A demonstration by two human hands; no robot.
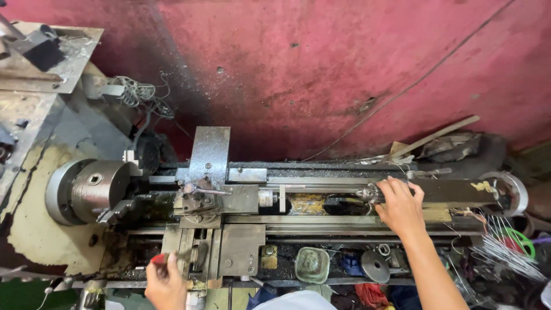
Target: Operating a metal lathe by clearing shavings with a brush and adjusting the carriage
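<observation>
I look down on a greasy metal lathe (298,221). My right hand (400,205) lies on the tailstock end, its fingers curled around a dark toothed drill chuck (370,193) that points left along the bed. My left hand (166,282) grips a red-tipped handle (158,259) at the front of the carriage (215,238). The tool post (198,195) stands on the carriage near the bare steel chuck (94,189) at the left, whose jaws hold nothing that I can see.
A red stained wall (321,69) rises behind the machine. Wires (138,95) hang by the headstock (34,115). A green cup (311,264), a round disc (375,266) and rags lie on the front tray. Metal rods and a green ring (519,241) are piled at the right.
</observation>
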